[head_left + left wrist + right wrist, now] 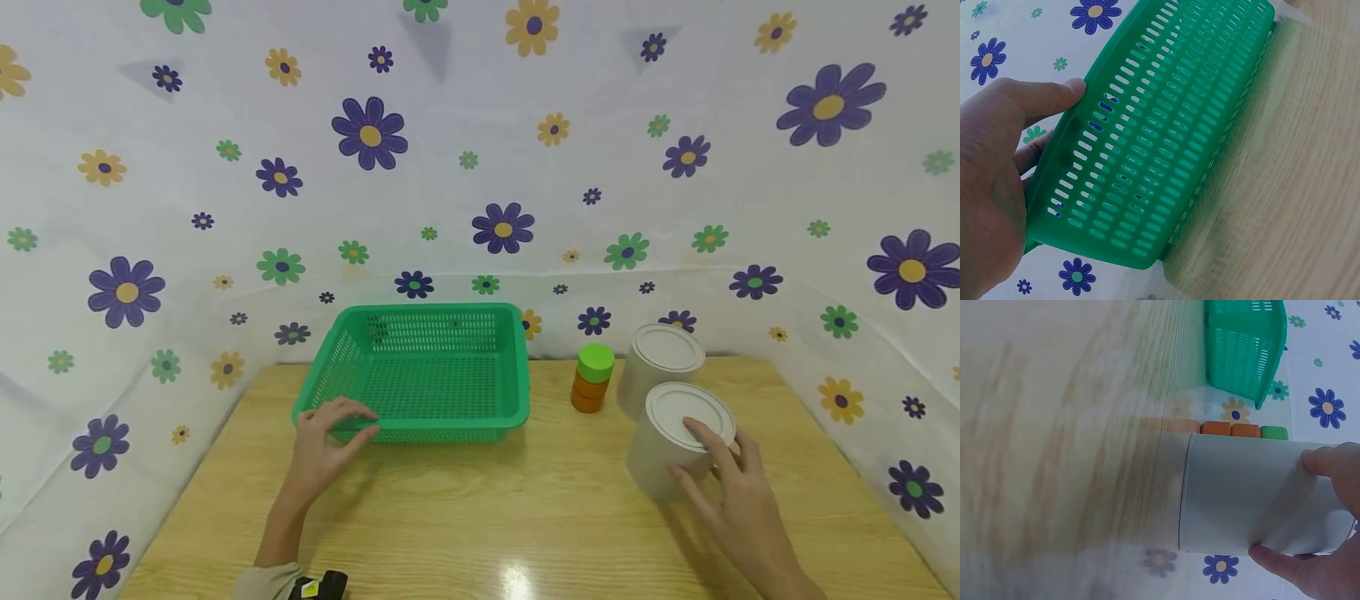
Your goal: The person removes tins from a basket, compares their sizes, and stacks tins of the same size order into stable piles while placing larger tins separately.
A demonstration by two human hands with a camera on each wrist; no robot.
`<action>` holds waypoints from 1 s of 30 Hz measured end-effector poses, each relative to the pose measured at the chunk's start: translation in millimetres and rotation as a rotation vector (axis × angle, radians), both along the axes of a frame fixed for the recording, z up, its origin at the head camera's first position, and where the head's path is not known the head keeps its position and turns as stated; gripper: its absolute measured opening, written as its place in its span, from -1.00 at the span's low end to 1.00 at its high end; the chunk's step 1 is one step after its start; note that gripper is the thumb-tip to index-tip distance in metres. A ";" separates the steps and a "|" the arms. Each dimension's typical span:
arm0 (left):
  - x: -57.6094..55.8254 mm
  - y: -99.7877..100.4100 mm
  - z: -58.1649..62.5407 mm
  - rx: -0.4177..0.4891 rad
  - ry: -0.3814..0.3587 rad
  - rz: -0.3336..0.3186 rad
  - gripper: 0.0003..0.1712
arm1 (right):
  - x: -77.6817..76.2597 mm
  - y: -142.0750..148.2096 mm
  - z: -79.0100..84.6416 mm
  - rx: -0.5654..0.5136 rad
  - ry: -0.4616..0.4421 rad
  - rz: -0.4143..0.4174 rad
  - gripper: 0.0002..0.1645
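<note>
A green plastic basket (420, 423) with slotted walls sits on the table. My left hand (326, 446) grips the rim at its front left corner. In the left wrist view that hand (997, 162) has one fingertip on the rim and other fingers partly hidden behind the wall. On the right, my right hand (738, 504) holds the nearer white lidded can (660, 454), one finger over the lid and the thumb against its side. The right wrist view shows the same can (1241, 494) with fingertips (1263, 553) on its wall.
Behind the held can stands a second white lidded can (663, 350). An orange jar with a green lid (592, 379) stands between the cans and the basket. A flowered white cloth (450, 192) hangs behind the wooden table (480, 508) and at both sides.
</note>
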State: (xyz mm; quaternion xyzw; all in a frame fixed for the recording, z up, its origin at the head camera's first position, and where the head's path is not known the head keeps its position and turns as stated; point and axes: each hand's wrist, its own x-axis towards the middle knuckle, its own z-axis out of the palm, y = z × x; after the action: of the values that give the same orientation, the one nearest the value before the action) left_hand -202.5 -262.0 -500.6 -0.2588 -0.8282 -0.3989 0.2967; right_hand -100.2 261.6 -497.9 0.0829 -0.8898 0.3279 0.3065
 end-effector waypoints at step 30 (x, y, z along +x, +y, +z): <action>-23.8 -17.3 57.0 -0.183 -0.212 0.000 -0.57 | -35.2 67.6 76.5 0.076 0.086 0.121 -0.20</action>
State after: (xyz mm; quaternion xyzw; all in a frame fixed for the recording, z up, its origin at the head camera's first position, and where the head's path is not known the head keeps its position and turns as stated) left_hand -226.3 -279.3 -443.5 -0.2412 -0.8879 -0.3467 0.1826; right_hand -135.4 329.2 -421.4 0.1621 -0.8809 0.3082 0.3204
